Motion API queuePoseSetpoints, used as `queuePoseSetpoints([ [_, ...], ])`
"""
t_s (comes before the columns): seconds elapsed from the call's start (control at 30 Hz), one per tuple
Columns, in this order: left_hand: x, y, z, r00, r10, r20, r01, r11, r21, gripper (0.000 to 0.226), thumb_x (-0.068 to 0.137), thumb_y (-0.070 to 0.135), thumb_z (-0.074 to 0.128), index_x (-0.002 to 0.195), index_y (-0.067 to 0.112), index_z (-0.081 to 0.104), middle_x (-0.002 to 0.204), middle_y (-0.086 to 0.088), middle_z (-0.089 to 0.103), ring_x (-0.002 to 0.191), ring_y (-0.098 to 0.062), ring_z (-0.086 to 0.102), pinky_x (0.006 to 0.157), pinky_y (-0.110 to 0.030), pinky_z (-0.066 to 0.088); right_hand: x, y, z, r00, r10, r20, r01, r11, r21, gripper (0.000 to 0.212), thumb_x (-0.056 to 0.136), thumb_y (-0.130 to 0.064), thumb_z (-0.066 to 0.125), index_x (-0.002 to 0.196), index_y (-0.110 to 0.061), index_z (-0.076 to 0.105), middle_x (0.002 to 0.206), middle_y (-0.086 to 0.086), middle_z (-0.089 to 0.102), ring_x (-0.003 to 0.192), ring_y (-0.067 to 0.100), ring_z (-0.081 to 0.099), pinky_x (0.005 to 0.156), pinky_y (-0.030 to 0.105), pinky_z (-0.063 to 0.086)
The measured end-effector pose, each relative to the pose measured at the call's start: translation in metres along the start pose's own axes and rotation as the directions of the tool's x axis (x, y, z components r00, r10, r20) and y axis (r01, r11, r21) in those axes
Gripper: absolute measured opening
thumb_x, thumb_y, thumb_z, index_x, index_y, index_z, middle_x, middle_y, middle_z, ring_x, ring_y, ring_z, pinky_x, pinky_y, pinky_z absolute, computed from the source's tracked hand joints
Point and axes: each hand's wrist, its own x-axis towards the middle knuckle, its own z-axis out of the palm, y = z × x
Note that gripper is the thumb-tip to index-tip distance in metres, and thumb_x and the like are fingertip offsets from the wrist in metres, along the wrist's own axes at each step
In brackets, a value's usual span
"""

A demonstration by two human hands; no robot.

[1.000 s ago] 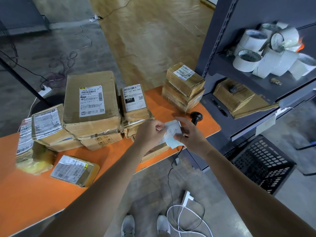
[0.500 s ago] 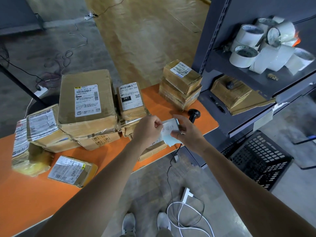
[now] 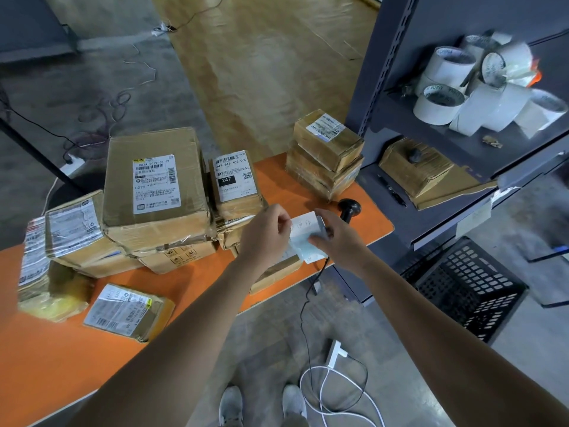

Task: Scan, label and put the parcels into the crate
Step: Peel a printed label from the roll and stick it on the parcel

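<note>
I am at the labelling step. My left hand and right hand each pinch an edge of a white label, fingers curled, just above a flat parcel at the near edge of the orange table. The scanner stands just beyond. Next, I judge, I must peel the backing and press the label flat onto that parcel. The crate waits low on the right.

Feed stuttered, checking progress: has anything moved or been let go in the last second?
Nothing clearly changed. Left hand and right hand still pinch the white label above the table-edge parcel; only the view shifted slightly. Scanner, parcel stacks and crate are where they were.
</note>
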Motion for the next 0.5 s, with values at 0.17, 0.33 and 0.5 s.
queuePoseSetpoints([
  [0.17,-0.006,-0.002,0.002,0.996,0.045,-0.075,-0.048,0.998,-0.036,0.006,0.095,0.016,0.057,0.095,0.010,0.058,0.090,0.001,0.062,0.073,-0.013,0.056,0.061,-0.027,0.046,0.005,-0.003,-0.001,1.000,0.016,-0.008,-0.016,1.000,-0.023,0.054,0.093,-0.026,0.065,0.142,-0.030,0.042,0.126,-0.002,0.053,0.096,0.014,0.054,0.063,0.016,0.041],
  [0.33,-0.004,-0.004,-0.004,0.985,0.011,-0.174,-0.033,0.992,-0.124,0.007,0.096,0.010,0.054,0.096,0.004,0.057,0.089,-0.006,0.062,0.076,-0.019,0.060,0.063,-0.031,0.050,0.011,-0.005,-0.007,1.000,0.030,0.008,-0.029,0.994,-0.102,0.051,0.094,-0.031,0.063,0.141,-0.031,0.043,0.116,0.000,0.053,0.073,0.007,0.055,0.055,0.020,0.037],
  [0.5,-0.001,-0.012,-0.005,0.988,-0.128,-0.087,0.106,0.969,-0.222,0.002,0.095,0.012,0.056,0.095,0.010,0.057,0.085,0.004,0.061,0.079,-0.012,0.060,0.068,-0.020,0.050,0.021,-0.005,-0.014,0.999,0.041,0.018,-0.035,0.971,-0.235,0.054,0.098,-0.024,0.056,0.146,-0.031,0.034,0.106,0.008,0.055,0.064,0.011,0.052,0.050,0.020,0.036],
])
